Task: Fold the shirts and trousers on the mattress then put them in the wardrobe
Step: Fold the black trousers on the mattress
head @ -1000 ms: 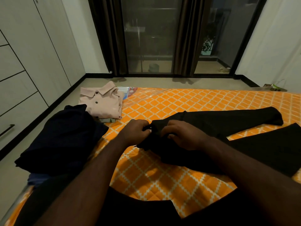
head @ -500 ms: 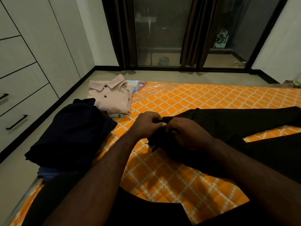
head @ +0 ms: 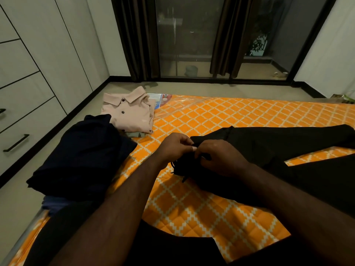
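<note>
Black trousers (head: 278, 148) lie spread on the orange quilted mattress (head: 201, 212), legs running off to the right. My left hand (head: 173, 147) and my right hand (head: 221, 158) pinch the waistband at its left end, fingertips almost touching. A drawstring dangles below them. A folded pale pink collared shirt (head: 128, 112) rests at the mattress's far left corner. A folded dark navy garment (head: 82, 156) lies in front of it, on top of a blue piece.
The white wardrobe (head: 28, 77) with drawers and black handles lines the left wall, a strip of floor between it and the mattress. Dark curtains and a glass door (head: 188, 39) stand beyond. A black cloth covers the mattress's near edge.
The view has shifted a little to the left and down. Both hands have stayed on the trousers' waistband, with the fingers working closer together at its edge.
</note>
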Motion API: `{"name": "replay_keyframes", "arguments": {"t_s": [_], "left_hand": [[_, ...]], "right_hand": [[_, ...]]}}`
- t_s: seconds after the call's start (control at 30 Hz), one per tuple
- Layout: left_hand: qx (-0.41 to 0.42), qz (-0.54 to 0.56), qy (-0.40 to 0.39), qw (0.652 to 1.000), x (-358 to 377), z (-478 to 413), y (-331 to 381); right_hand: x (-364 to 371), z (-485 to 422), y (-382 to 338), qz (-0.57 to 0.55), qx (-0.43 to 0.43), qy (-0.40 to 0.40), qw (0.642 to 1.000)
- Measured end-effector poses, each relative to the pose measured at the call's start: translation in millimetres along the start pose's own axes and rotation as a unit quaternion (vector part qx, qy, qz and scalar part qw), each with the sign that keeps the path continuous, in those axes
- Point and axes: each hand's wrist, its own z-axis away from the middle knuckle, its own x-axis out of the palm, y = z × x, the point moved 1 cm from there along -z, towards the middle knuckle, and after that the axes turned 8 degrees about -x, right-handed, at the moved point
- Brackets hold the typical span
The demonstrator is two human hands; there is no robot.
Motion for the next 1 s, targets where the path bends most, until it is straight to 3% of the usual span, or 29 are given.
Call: {"name": "replay_keyframes", "arguments": {"t_s": [0.37,0.7,1.0], "left_hand": [[-0.065,-0.003,-0.051,0.997,4.7,3.3,-2.0],[-0.069,0.0,-0.057,0.996,2.8,0.9,-3.5],[-0.021,-0.047,-0.068,0.996,0.8,-2.5,-6.9]], "right_hand": [[3.4,3.4,-2.7,0.008,-0.018,0.044,0.999],[6.9,3.6,4.4,-0.027,0.085,0.03,0.996],[9.3,2.3,7.3,-0.069,0.191,0.054,0.978]]}}
